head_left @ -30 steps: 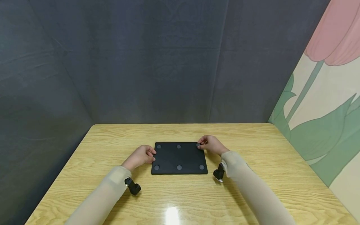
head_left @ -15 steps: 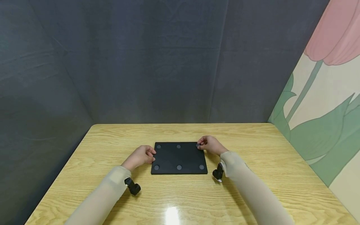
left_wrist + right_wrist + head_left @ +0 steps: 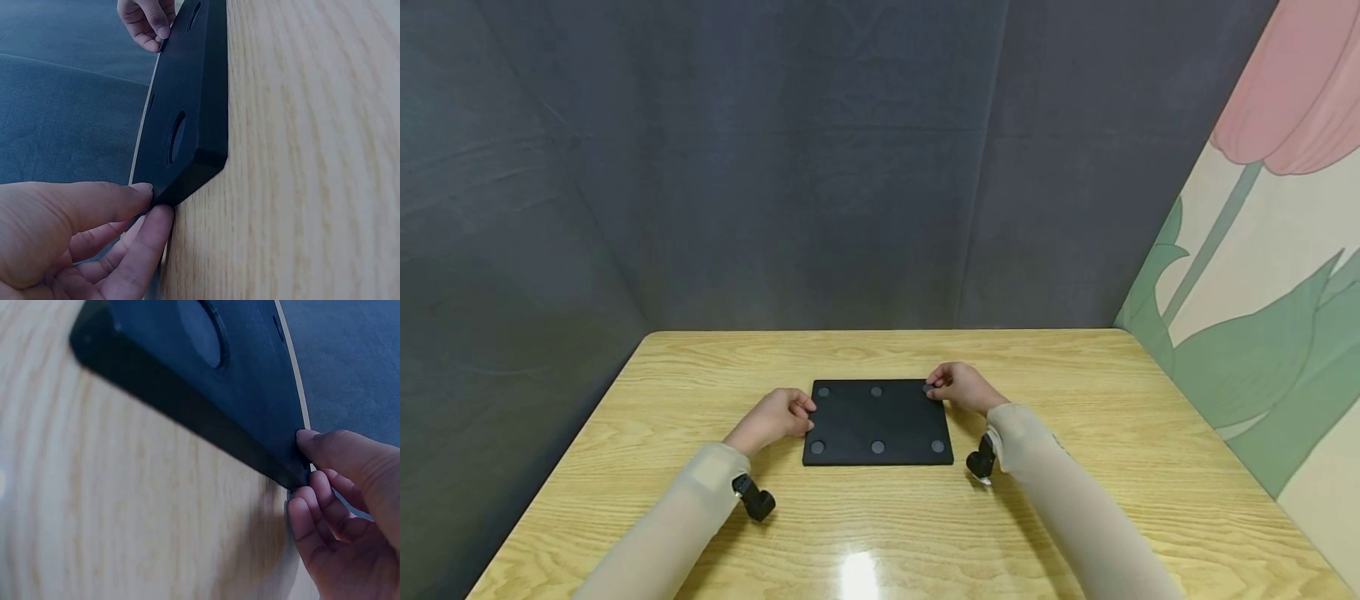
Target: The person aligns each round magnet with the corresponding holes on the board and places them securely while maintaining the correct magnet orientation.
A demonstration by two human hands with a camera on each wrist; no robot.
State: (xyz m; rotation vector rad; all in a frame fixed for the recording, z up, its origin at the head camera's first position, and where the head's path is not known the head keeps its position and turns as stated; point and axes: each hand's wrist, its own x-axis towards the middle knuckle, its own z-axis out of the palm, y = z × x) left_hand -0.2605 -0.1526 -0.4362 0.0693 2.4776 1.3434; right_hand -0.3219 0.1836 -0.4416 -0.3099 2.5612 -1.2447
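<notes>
A flat black rectangular board [image 3: 880, 421] lies on the table, with several round grey spots on it, seen in the wrist views as circular recesses. My left hand [image 3: 777, 413] holds the board's left edge, thumb on the top rim and forefinger against the side wall. At the far right corner my right hand [image 3: 964, 387] pinches a small dark disc [image 3: 928, 387] between thumb and fingers, its fingertips close against the board. In the right wrist view the fingers hide most of the disc, so I cannot tell whether it sits in a recess.
The board stands on a light wood-grain table [image 3: 880, 533]. A dark curtain [image 3: 820, 167] hangs behind its far edge and along the left. To the right is a wall painted with a tulip [image 3: 1285, 83]. Each wrist carries a small black camera [image 3: 755, 497].
Over the last second the right wrist has shifted very slightly. Both hands keep their places at the board, and the board has not moved.
</notes>
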